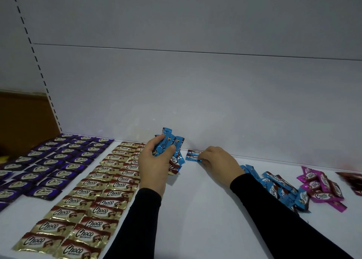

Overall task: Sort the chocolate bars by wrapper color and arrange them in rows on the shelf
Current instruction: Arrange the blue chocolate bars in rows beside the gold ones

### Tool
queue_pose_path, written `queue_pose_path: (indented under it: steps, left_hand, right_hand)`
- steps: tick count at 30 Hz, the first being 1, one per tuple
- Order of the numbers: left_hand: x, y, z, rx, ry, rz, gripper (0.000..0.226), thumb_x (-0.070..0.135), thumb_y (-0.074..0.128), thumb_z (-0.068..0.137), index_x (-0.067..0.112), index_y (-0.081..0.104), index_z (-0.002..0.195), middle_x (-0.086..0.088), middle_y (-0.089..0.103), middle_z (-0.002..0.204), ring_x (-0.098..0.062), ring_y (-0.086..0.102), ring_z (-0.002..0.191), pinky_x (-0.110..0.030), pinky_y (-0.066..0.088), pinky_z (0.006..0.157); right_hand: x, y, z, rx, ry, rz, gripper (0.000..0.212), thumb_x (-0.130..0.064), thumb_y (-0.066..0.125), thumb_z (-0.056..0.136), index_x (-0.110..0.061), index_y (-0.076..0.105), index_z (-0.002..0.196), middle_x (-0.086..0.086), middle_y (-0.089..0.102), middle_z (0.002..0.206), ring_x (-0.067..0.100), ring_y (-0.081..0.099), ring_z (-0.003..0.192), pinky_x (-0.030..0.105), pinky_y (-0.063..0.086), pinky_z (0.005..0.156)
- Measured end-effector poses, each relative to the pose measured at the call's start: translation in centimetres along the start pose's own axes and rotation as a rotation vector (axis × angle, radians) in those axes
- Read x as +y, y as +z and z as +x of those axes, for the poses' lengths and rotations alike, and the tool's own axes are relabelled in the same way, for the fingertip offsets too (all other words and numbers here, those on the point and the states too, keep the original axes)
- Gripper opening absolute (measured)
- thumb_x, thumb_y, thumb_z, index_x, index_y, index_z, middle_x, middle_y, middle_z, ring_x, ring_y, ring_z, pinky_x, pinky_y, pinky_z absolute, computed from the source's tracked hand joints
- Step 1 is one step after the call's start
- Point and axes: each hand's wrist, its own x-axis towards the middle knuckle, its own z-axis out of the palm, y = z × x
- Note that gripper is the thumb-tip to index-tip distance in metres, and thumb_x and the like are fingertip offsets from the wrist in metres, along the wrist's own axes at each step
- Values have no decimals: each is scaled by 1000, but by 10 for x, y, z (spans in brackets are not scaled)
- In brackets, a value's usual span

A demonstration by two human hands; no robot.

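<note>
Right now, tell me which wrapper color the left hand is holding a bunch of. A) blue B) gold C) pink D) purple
A: the left hand grips a fanned bunch of blue bars above the shelf, while the purple rows and gold rows lie flat to its left and the pink pile sits far right.

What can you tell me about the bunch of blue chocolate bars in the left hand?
The bunch of blue bars is several small bars in shiny, crinkly blue wrappers with "Choco" lettering and a brown-and-white band. The left hand grips them raised above the white shelf, fanned out untidily, some tips pointing up and others hanging below the palm. They sit near the back wall, just right of the gold rows.
</note>
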Motion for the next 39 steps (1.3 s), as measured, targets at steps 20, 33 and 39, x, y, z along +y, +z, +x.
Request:
queue_pose_path:
  steps: [20, 33, 39]
  left_hand:
    - [-3, 1, 2, -7, 7, 13, 36, 6, 73, 88, 38, 65, 100, -5, 66, 119, -23, 71, 103, -35, 64, 72]
    - [-3, 2, -2, -115, 3, 27, 36, 5, 74, 87, 33, 67, 109, 1, 70, 116, -17, 71, 104, -33, 62, 82]
    - [-2, 2, -6, -237, -21, 11, 38, 5, 76, 84, 22, 69, 117, -1, 73, 115, -16, 71, 103, -28, 59, 83]
  right_hand:
    - [0, 10, 6, 24, 140, 155, 24, -28, 56, 96, -16, 76, 100, 8, 63, 91, 22, 56, 86, 32, 40, 69]
    - [-39, -37, -1, 52, 505, 1003, 30, -47, 57, 94, -20, 70, 93, -2, 72, 90, 10, 67, 78, 23, 51, 66]
    - [-49, -46, -7, -51, 543, 1383, 17, -18, 65, 93, -8, 68, 107, 5, 72, 91, 7, 63, 66, 18, 45, 58]
